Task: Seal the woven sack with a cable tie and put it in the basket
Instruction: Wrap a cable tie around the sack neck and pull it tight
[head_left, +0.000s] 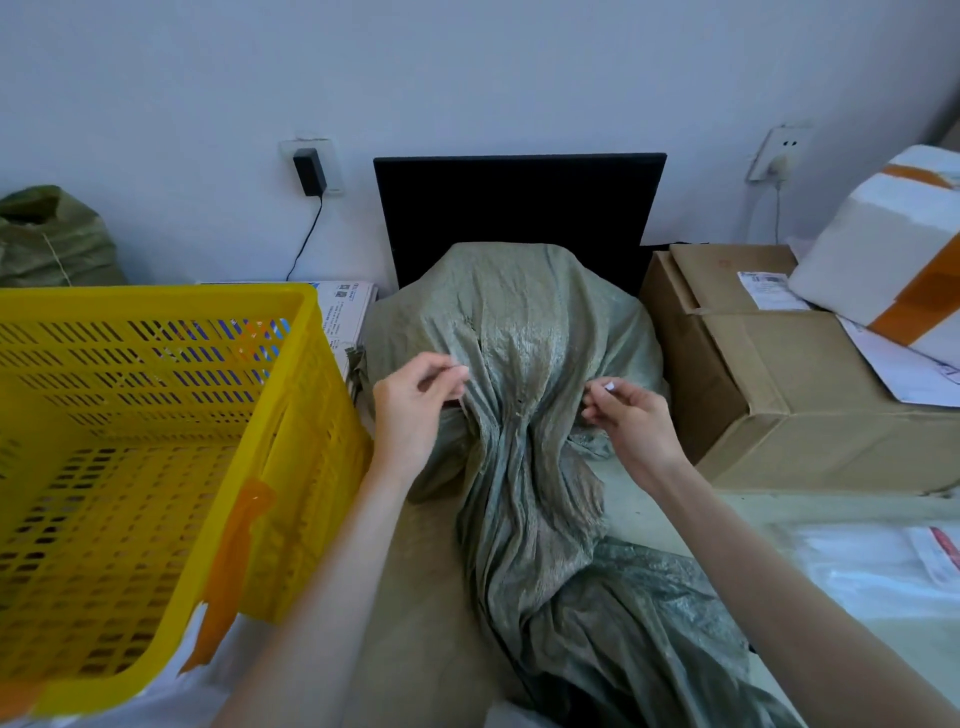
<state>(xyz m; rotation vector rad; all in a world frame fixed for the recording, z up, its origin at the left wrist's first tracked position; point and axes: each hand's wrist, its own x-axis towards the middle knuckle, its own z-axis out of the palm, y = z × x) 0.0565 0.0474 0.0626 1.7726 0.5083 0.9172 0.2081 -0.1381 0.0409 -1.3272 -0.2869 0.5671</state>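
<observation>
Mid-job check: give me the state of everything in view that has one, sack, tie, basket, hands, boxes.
woven sack: lying filled, neck gathered, not yet tied.
cable tie: white end pinched at right fingertips; the rest hidden.
left hand: fingers pinched beside the neck; contents unclear.
right hand: shut on the tie end.
yellow basket: upright, no sack inside.
cardboard box: flaps closed.
second sack: top bunched with string.
</observation>
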